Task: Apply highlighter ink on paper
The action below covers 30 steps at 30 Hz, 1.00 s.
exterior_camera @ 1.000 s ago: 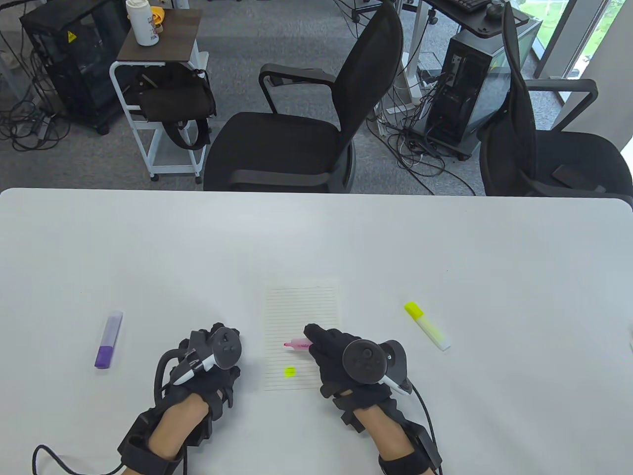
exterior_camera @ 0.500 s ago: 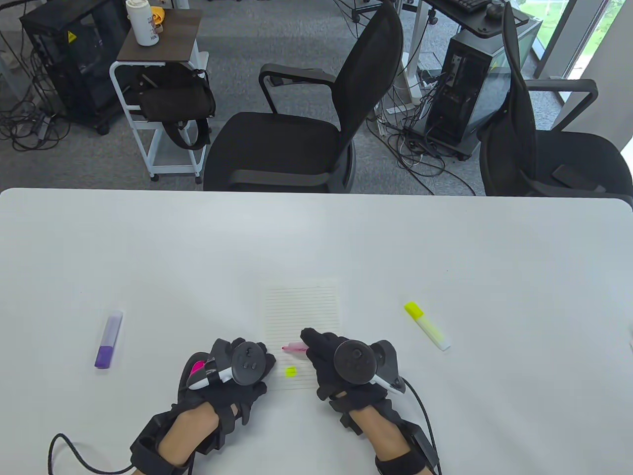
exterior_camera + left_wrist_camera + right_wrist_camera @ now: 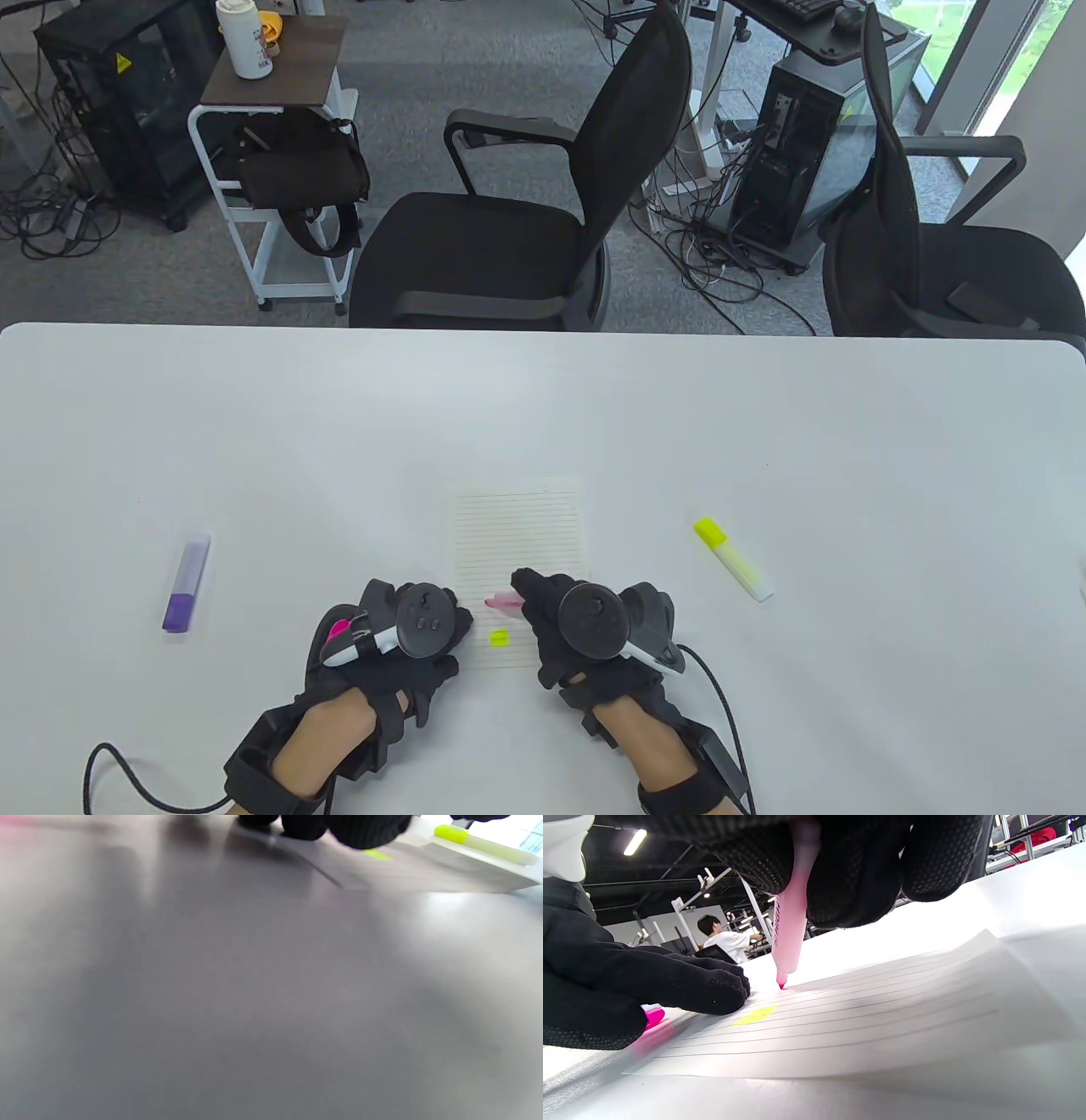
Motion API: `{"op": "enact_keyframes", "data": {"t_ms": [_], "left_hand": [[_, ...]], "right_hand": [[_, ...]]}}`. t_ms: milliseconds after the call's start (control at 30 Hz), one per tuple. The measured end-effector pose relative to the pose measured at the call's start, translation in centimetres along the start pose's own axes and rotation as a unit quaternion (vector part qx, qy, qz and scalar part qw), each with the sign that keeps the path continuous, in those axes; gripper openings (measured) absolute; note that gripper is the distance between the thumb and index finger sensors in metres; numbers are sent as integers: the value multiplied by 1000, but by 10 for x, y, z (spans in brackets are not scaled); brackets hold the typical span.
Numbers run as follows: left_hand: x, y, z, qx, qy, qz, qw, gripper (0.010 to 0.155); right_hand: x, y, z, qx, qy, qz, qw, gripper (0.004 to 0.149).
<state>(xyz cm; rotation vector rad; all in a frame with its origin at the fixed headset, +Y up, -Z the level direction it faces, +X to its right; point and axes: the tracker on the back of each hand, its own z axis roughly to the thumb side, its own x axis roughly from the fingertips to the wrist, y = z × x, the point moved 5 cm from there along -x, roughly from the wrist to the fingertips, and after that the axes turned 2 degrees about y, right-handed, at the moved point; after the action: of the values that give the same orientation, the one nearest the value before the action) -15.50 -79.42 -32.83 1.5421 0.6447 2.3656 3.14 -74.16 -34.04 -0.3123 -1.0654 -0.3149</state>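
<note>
A lined sheet of paper (image 3: 519, 531) lies on the white table (image 3: 543, 407), with a yellow-green ink dot (image 3: 499, 637) near its lower edge. My right hand (image 3: 543, 607) grips an uncapped pink highlighter (image 3: 505, 601); in the right wrist view the pink highlighter (image 3: 790, 938) stands tip down, its tip touching or just above the paper (image 3: 882, 1014) beyond the dot (image 3: 754, 1015). My left hand (image 3: 424, 632) rests on the paper's left edge, fingers pressing it (image 3: 670, 984), and holds the pink cap (image 3: 338, 629).
A purple highlighter (image 3: 186, 582) lies at the left of the table. A capped yellow highlighter (image 3: 732, 559) lies right of the paper, also in the left wrist view (image 3: 479, 842). Two office chairs (image 3: 543, 212) stand behind the far edge.
My left hand has moved right onto the paper's left edge and turned, showing the pink cap. My right hand has shifted slightly left and down with the pink highlighter.
</note>
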Motion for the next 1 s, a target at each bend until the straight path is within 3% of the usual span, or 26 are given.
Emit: {"op": "enact_keyframes", "data": {"t_ms": [167, 367, 1000], "left_hand": [[0, 0, 0, 0, -1, -2, 1000, 66], [0, 1, 0, 0, -3, -5, 1000, 66], [-1, 1, -1, 1, -4, -11, 1000, 67]], "right_hand": [[0, 3, 1, -12, -3, 19, 1000, 41], [2, 6, 1, -21, 3, -9, 1000, 41], [1, 6, -4, 21, -27, -10, 999, 41]]}}
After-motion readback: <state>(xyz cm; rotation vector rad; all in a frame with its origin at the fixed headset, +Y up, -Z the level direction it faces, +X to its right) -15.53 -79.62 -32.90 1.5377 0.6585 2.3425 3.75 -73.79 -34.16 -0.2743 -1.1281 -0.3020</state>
